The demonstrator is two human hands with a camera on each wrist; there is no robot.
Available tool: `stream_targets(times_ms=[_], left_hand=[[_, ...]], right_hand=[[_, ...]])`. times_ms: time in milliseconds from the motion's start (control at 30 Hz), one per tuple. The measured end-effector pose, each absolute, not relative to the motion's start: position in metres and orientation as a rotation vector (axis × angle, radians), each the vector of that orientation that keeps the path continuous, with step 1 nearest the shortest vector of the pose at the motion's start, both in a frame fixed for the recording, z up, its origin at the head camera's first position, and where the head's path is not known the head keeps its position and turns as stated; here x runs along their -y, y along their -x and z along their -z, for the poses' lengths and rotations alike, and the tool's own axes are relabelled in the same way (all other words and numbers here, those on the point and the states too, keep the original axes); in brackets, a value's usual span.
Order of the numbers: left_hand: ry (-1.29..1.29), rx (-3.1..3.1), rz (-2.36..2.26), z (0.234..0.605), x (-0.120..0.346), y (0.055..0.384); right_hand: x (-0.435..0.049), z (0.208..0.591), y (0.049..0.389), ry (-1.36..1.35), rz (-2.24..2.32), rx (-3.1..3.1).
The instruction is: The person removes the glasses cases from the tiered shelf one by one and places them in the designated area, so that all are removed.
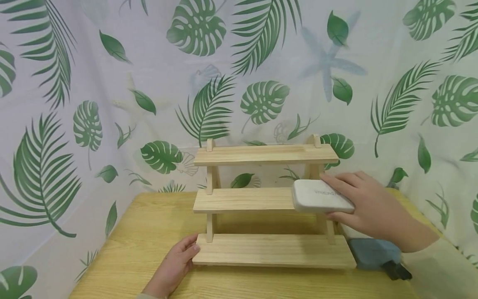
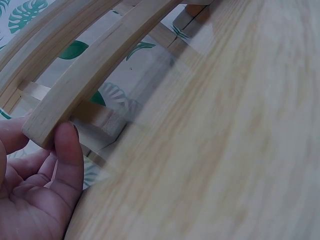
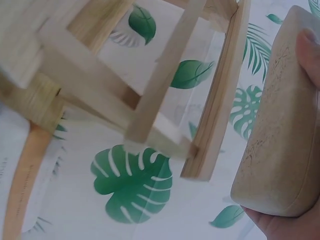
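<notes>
A three-tier wooden shelf stand [image 1: 274, 251] stands on the table. My left hand [image 1: 175, 262] pinches the left end of its bottom board; the left wrist view shows the thumb and fingers of that hand [image 2: 42, 175] on the board's end [image 2: 47, 125]. In my right hand [image 1: 367, 203] is a white, rounded glasses case [image 1: 317, 196] with small lettering on top. It is held up in front of the right end of the middle board. At the right edge of the right wrist view, the case [image 3: 280, 130] appears beige, gripped by thumb and fingers.
To the right of the stand lies a blue-grey case [image 1: 373, 252], with a small black item [image 1: 397, 270] beside it, partly behind my right sleeve. A white and orange object [image 3: 22, 185] shows in the right wrist view. A leaf-patterned sheet [image 1: 149, 50] encloses the wooden table [image 1: 149, 220].
</notes>
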State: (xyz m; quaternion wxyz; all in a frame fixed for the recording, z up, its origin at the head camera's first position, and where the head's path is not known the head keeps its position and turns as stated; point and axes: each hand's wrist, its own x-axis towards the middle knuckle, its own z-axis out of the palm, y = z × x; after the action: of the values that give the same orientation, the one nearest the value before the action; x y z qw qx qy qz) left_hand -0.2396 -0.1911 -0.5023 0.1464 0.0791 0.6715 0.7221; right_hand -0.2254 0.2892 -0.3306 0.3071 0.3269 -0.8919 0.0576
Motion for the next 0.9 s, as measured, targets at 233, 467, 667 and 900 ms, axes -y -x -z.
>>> stream_targets(times_ms=[233, 467, 667, 900], left_hand=[[-0.231, -1.941, -2.078, 0.502, 0.192, 0.239], [-0.248, -1.942, -2.082, 0.502, 0.192, 0.239], [-0.256, -1.946, -2.082, 0.503, 0.192, 0.24], [-0.252, -1.945, -2.08, 0.505, 0.194, 0.242]], right_hand=[[-0.305, 0.343, 0.218, -0.848, -0.124, 2.338], [-0.318, 0.358, 0.212, -0.842, -0.096, 2.365], [-0.329, 0.37, 0.205, -0.818, -0.136, 2.393], [-0.345, 0.379, 0.198, -0.771, -0.159, 2.44]])
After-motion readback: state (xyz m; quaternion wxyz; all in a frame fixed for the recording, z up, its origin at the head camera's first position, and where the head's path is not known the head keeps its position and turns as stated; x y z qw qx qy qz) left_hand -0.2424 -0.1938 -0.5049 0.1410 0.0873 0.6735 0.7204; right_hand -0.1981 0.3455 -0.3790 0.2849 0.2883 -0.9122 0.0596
